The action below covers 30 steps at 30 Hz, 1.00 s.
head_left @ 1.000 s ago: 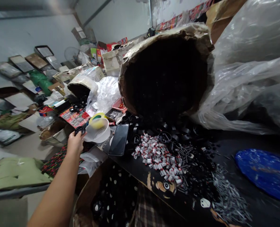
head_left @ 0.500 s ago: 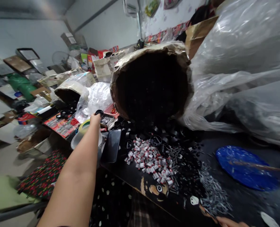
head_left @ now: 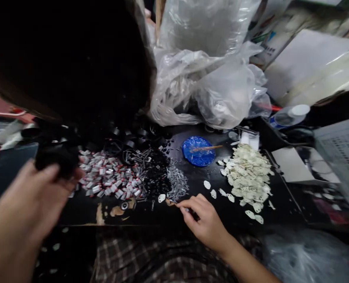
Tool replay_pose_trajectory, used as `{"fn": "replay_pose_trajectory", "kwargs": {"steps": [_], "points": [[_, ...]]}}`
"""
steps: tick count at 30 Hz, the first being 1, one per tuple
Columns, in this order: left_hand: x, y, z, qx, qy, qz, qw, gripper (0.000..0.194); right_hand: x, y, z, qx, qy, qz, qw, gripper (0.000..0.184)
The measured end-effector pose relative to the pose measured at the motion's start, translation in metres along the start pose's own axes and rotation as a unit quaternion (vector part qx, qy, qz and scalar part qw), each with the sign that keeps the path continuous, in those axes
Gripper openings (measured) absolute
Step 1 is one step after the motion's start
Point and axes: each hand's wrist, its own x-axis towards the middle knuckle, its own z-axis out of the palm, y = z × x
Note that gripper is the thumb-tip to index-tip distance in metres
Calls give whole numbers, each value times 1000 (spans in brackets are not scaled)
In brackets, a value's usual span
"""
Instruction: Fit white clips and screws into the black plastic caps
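Observation:
Blurred by motion, my left hand (head_left: 41,196) grips a black round part (head_left: 58,157) in front of the large dark opening at upper left. My right hand (head_left: 205,218) is low over the bench in a pinch. Whatever its fingertips hold is too small to name. Beside those fingertips lie a pale two-holed plate (head_left: 162,198) and a heap of thin grey pins (head_left: 177,181). Left of the pins are small black bits (head_left: 155,177) and a pile of white and silver cylinders with red ends (head_left: 112,179).
A blue round lid (head_left: 198,155) with a brown stick across it lies behind the pins. To the right is a heap of pale plates (head_left: 248,173). Clear plastic bags (head_left: 215,90), a bottle (head_left: 291,116) and an open white box (head_left: 295,165) stand around the bench.
My view has swung right and down toward the bench. My left hand has come back from the far left with the black round part. My right hand still pinches near the pins.

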Motion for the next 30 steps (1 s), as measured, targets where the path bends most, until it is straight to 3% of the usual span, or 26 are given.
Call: {"fn": "replay_pose_trajectory", "kwargs": {"steps": [2,4,8,12,17,23,26,30], "points": [[-51,-32,14,18,-55,-74,996,31,3,2,-14,-22,-1,46,999,16],[-91,-58,30,-13,-67,-126,990,30,11,6,-28,-93,0,84,992,15],[-131,-85,62,-77,-207,-238,946,31,35,16,-36,-220,-78,87,968,14],[-141,-89,86,-130,-261,-274,916,28,49,19,-27,-260,-110,71,957,14],[-137,-91,104,-159,-241,-238,927,26,51,22,-26,-288,-123,64,947,14],[-145,-92,105,-172,-233,-254,923,26,38,18,-33,-253,-126,66,957,9],[-152,-90,103,-192,-255,-286,904,26,29,8,-27,-176,-106,30,978,3],[-157,-87,100,-243,-232,-287,897,25,22,4,-11,-124,-46,-39,990,7]]}}
